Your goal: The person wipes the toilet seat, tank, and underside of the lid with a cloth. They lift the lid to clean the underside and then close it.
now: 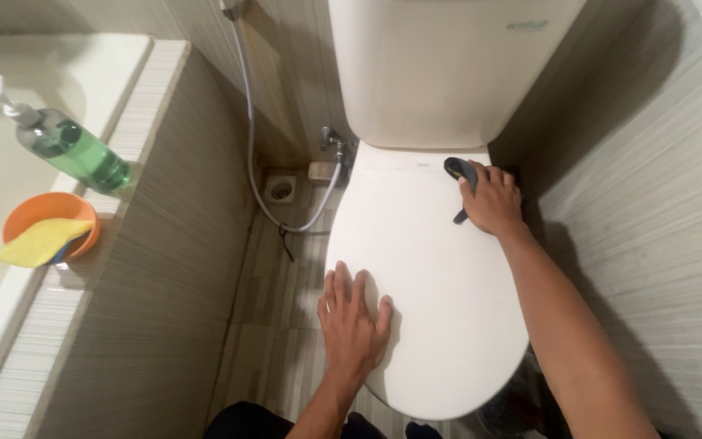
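A white toilet with its lid [424, 268] down fills the middle of the head view, its cistern [440, 65] behind it. My left hand [353, 321] lies flat, fingers spread, on the lid's near left edge and holds nothing. My right hand [493, 199] rests at the lid's far right, near the hinge, closed on a dark grey cloth [459, 169] that pokes out past the fingers and presses against the lid.
A hose [250, 138] runs down the wall to a valve [333, 142] left of the cistern. A floor drain [281, 189] lies below. On the tiled ledge at left stand a green soap bottle [75, 150] and an orange bowl [46, 218] with a yellow cloth. Tiled walls close in on both sides.
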